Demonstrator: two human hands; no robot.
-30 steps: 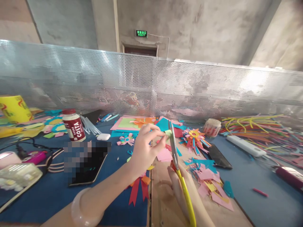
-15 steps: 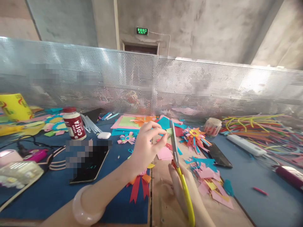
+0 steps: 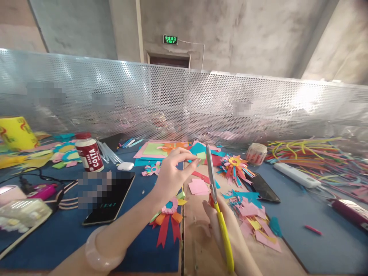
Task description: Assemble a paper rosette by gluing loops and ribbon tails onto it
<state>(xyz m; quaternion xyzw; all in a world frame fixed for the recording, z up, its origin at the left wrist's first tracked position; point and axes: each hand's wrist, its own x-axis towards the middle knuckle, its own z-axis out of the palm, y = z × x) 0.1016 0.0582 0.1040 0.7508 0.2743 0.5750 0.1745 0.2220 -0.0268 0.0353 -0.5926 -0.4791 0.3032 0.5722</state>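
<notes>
- Pinching a small, flat piece of light-green paper (image 3: pixel 201 156) between thumb and fingers, the left hand (image 3: pixel 174 170) had a narrow grip on it.
- The right hand (image 3: pixel 232 230) had its grip wrapped around the steel-bladed scissors (image 3: pixel 224 232) with long yellow handles; the blades stood close together and pointed toward the worktop's far edge.
- The green piece was held above the worktop (image 3: pixel 304 207), just left of the blades, a slight gap showing between.
- Loose pink paper squares (image 3: pixel 198 186) lay on the worktop's brown strip, left of the scissors.
- Nearer the front edge, left of that strip, lay a pink paper rosette (image 3: pixel 169 218) with red ribbon tails.
- Right of the scissors spread a heap of pink, yellow and blue paper scraps (image 3: pixel 253 218); behind it sat a layered orange-and-pink paper flower (image 3: pixel 234 165).
- Many-coloured thin stems (image 3: pixel 304 151) were bunched toward the far right corner.
- A perforated silver metal panel (image 3: pixel 184 96) stood along the far edge.
</notes>
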